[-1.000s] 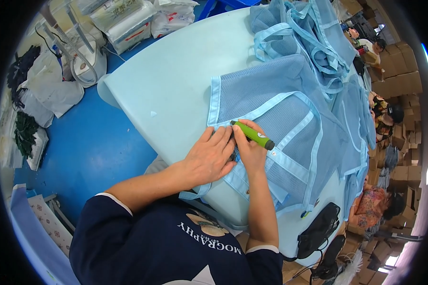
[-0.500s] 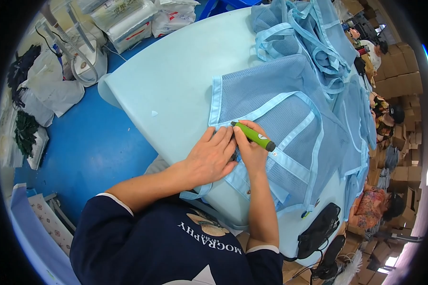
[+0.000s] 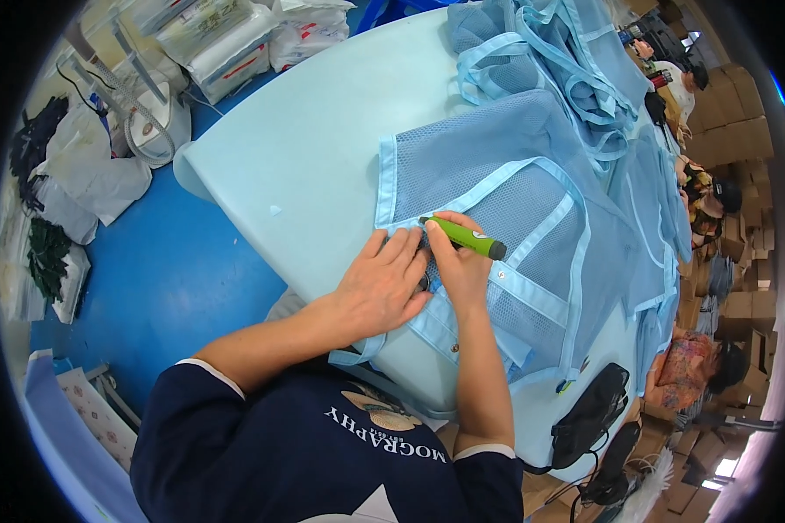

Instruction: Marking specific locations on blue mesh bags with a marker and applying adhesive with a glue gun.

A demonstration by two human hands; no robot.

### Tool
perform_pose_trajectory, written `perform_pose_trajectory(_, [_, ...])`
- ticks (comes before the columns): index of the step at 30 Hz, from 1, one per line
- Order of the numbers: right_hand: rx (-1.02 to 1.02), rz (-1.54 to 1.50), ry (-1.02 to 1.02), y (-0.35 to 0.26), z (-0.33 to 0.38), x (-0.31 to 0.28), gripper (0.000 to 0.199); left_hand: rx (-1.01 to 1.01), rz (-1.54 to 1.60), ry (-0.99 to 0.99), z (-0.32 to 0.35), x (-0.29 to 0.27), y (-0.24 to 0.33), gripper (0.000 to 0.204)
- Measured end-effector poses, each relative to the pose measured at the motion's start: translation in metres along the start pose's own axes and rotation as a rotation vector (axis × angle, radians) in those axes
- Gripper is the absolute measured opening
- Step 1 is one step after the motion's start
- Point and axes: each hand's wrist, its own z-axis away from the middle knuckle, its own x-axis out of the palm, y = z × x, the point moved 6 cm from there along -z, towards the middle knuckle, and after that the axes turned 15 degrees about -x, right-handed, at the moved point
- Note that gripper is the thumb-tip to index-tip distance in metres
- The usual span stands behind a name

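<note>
My right hand (image 3: 465,268) is closed round a thick green pen-shaped tool (image 3: 459,234) with dark ends. Its narrow tip meets the light-blue binding of a blue mesh bag (image 3: 488,131), close to my left fingertips. Flat on that binding lies my left hand (image 3: 384,277), its fingers stretched out and the thumb apart. A small dark round thing (image 3: 424,283) shows in part between thumb and fingers; what it is I cannot make out. The bag lies spread on the table, with a long strap (image 3: 582,261) looped over it and metal snaps (image 3: 501,275) on a crossing band.
More blue mesh bags (image 3: 576,78) are heaped at the far right of the pale table (image 3: 323,131). A black pouch (image 3: 591,414) with a cable lies at the near right. White plastic sacks (image 3: 105,170) stand on the blue floor at left. People and cardboard boxes (image 3: 724,113) are beyond the right side.
The whole view has shifted slightly. Both hands and the green tool stay at nearly the same place on the binding, the tool tilted a little flatter.
</note>
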Motion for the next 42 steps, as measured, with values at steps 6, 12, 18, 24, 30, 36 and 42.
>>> perform_pose_trajectory(6, [0.009,-0.034,0.022,0.002,-0.002,-0.001,0.015,-0.002,-0.011,-0.026,-0.002,0.000,0.001,0.055])
perform_pose_trajectory(12, [0.067,-0.040,0.016,0.006,-0.002,-0.005,0.012,-0.004,0.005,-0.036,-0.001,-0.001,0.001,0.056])
perform_pose_trajectory(18, [0.004,-0.084,0.055,0.009,-0.002,-0.002,0.012,-0.005,-0.007,-0.018,-0.001,-0.001,0.001,0.056])
perform_pose_trajectory(24, [0.042,-0.075,0.095,0.006,-0.002,-0.006,0.009,-0.003,0.011,-0.040,-0.001,0.000,0.001,0.056])
perform_pose_trajectory(30, [0.015,0.000,0.048,0.007,-0.003,-0.009,0.009,-0.009,0.085,-0.014,-0.003,-0.005,0.000,0.053])
perform_pose_trajectory(36, [0.067,-0.076,0.025,0.008,-0.003,-0.005,0.010,-0.004,0.048,-0.008,-0.001,-0.004,0.000,0.054])
perform_pose_trajectory(42, [0.027,-0.123,0.027,0.005,0.001,-0.004,0.009,-0.007,0.057,-0.014,-0.002,-0.004,0.001,0.055])
